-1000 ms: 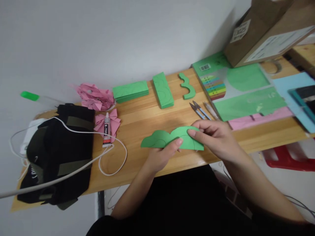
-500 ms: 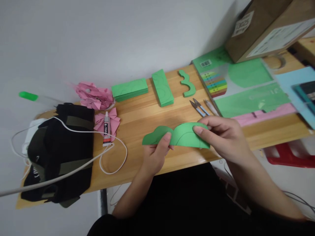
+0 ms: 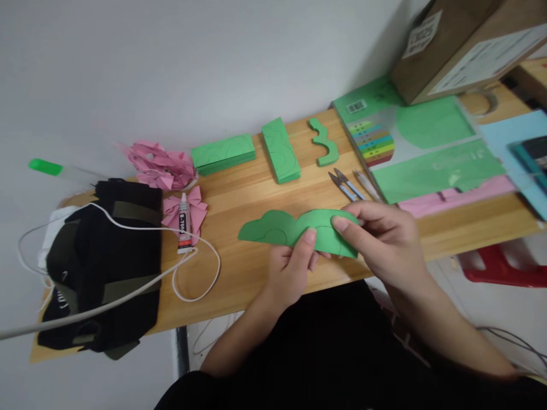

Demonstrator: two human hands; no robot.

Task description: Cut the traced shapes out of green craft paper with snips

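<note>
Between both hands is a green paper cutout (image 3: 280, 226) with a scalloped upper edge and curved pencil lines on its face. My left hand (image 3: 294, 267) pinches its lower middle, thumb in front and fingers behind. My right hand (image 3: 382, 236) grips its right end between thumb and fingers. Just beyond the right hand lie thread snips (image 3: 344, 185) and a pen (image 3: 366, 183). Farther back sit a wavy green cut piece (image 3: 323, 143), a folded green paper strip (image 3: 281, 151) with drawn curves, and a stack of green paper strips (image 3: 224, 154).
At left are a black bag (image 3: 105, 262), a white cable (image 3: 219, 256), a glue tube (image 3: 184, 225) and pink paper pieces (image 3: 160, 165). To the right lie a green paper packet (image 3: 440, 176), a cardboard box (image 3: 465, 51) and a tape roll (image 3: 491, 102). A wall (image 3: 192, 62) stands behind the table.
My left hand has slid right along the green paper cutout, closer to my right hand. The cutout's left end is now flatter and more of its drawn line shows.
</note>
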